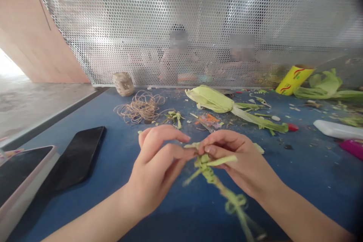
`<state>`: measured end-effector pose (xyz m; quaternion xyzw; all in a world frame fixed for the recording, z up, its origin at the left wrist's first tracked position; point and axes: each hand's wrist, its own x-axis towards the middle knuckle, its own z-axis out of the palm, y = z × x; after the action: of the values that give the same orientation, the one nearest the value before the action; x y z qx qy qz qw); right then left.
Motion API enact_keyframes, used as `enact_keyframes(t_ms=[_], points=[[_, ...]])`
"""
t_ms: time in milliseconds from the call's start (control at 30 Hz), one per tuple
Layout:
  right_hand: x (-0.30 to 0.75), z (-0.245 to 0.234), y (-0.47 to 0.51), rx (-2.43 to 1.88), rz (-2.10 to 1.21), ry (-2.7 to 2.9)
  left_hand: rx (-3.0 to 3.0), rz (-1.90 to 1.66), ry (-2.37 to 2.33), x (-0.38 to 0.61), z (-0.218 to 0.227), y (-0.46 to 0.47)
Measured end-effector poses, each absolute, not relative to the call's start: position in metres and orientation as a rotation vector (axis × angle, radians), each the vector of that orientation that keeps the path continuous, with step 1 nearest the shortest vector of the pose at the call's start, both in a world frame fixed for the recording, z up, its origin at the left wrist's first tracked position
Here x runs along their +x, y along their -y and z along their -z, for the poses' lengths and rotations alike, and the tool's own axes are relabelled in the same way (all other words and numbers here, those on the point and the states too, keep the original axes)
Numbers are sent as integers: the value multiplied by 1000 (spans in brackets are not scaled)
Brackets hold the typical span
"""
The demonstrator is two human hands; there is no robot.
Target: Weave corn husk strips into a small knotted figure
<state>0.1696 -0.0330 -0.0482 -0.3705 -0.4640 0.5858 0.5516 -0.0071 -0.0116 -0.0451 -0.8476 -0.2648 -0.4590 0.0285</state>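
Green knotted husk strip (208, 174) slants over the blue tabletop (176, 215), its upper end pinched between the fingers of the right hand (246, 162); the left hand (159, 162) has its fingertips there, but I cannot tell whether they grip. Blue surface shows between the left hand and a black smartphone (82, 155). Tangled twine (140, 107) and a corn husk (212, 98) lie ahead, short of the perforated metal screen (204, 11).
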Motion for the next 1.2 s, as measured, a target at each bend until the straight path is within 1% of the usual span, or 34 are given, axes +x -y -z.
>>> enact_keyframes(t_ms=[167, 267, 400, 600, 767, 867, 1033, 1133, 1200], points=[[174, 46, 32, -837, -1641, 1029, -2706, 1379, 497, -9, 39, 13], [181, 47, 30, -825, -1762, 1091, -2899, 1250, 394, -12, 36, 9], [189, 47, 29, -879, -1798, 1248, -3173, 1088, 244, -14, 31, 5], [188, 35, 32, -993, -1727, 1401, -3355, 1172, 202, -13, 31, 6], [186, 35, 31, -1000, -1642, 1460, -3407, 1244, 489, -12, 35, 10], [185, 37, 31, -1008, -1504, 1474, -3317, 1365, 744, -10, 37, 11], [183, 37, 37, -1038, -1252, 1561, -3198, 1716, 1219, -4, 42, 12], [180, 38, 39, -1094, -1087, 1663, -3164, 1780, 1544, 0, 41, 11], [178, 39, 39, -1135, -998, 1715, -3150, 1781, 1669, 1, 39, 11]])
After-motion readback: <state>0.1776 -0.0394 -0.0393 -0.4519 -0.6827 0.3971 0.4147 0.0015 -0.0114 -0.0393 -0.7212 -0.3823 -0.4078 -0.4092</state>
